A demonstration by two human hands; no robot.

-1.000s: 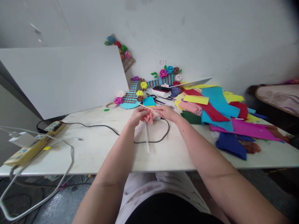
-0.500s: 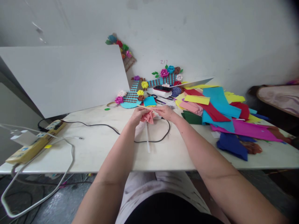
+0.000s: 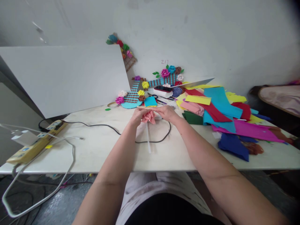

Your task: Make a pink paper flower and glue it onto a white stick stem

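Observation:
Both hands meet over the middle of the table, around a pink crepe-paper flower with ruffled petals. On its left side, my left hand is closed on the flower, its fingertips partly hidden. My right hand reaches in from the other side, fingers pressed together at the flower's top edge on a thin pale stick. Below the flower a translucent white glue stick points toward me; whatever its far end sits in is hidden under the hands. A black cord loops around beneath them.
Coloured crepe-paper sheets are heaped at the right. Behind the hands lie scissors, a phone on a white box, and blue woven panels with paper flowers. A power strip with cables lies left, before a white board.
The thin stick's left end has dipped slightly, so it lies a little flatter. Both hands stay at the flower.

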